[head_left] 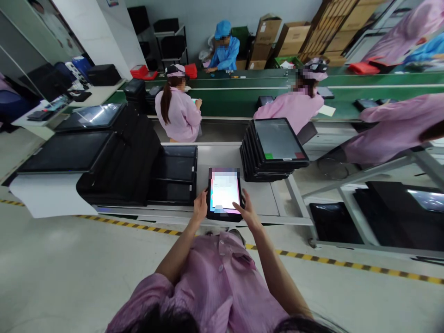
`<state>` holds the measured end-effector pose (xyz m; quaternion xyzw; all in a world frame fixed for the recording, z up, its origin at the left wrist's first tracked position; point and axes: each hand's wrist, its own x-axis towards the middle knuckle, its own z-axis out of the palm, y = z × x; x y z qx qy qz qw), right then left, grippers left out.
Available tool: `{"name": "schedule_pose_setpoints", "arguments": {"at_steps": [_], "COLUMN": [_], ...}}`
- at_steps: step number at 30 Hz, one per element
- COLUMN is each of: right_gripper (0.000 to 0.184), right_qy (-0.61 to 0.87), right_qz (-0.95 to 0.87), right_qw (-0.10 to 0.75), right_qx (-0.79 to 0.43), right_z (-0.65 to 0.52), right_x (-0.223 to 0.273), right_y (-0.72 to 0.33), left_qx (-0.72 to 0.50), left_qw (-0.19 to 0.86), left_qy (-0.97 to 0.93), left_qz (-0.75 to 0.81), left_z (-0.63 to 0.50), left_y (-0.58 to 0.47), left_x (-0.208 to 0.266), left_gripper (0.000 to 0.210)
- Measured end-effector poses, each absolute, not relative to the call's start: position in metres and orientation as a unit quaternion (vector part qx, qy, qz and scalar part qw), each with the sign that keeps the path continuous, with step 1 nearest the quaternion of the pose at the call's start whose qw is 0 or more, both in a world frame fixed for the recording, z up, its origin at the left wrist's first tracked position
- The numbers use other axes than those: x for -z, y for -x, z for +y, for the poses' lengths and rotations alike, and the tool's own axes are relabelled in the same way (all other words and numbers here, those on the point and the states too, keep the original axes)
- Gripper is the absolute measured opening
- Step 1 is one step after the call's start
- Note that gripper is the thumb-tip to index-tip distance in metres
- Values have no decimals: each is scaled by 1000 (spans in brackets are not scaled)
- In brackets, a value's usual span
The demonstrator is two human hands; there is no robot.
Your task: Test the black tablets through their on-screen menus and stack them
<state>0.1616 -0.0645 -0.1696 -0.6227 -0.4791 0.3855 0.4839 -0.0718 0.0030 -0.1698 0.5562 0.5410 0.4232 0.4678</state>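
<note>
A black-framed tablet (pixel 225 192) with a bright lit screen is held upright over the front of a grey bench (pixel 217 152). My left hand (pixel 200 206) grips its left edge. At the lower right edge, my right hand (pixel 248 209) holds the frame, with the thumb over the screen. Just behind and to the right stands a stack of black tablets (pixel 277 141); the top one bears a green and a red patch. To the left lie two columns of flat black devices (pixel 175 164), close beside my left hand.
Tall piles of black screens (pixel 65 150) fill the left, with a white sheet (pixel 48 192) hanging below. A green conveyor (pixel 225 104) runs behind, where several people in pink or blue work. A metal rack (pixel 342 199) holds panels at right. Yellow-black tape (pixel 312 260) crosses the floor.
</note>
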Motion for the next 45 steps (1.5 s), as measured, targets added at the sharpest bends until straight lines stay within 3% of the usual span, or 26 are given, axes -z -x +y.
{"name": "schedule_pose_setpoints", "arguments": {"at_steps": [3,7,16,20,30,36,45], "right_gripper": [78,52,42,36,43,64,73], "right_qy": [631,572,526,519,615,648,653], "right_qz": [-539,-648,-777,-795,-655,-466,-405], "right_qw": [482,430,333,302,427,518,517], "right_qx": [-281,-260,-98,-82,-104,-308,-377], "right_z": [-62,-54,-39,-40,-42,-28,-33], "right_x": [146,120,115,114,135,176,191], "right_y": [-142,-106,-81,-84,-126,-162,-169], "left_qx": [-437,-441,-450,-463,-450,-450,-444], "left_qw": [459,450,434,451,448,442,463], "left_qy": [-575,-580,-586,-569,-568,-572,-543], "left_qz": [518,516,516,509,524,524,542], "left_z": [3,4,3,2,3,3,8], "left_y": [74,74,73,73,71,72,72], "left_x": [172,171,170,168,166,169,168], "left_gripper": [67,67,67,68,71,64,48]}}
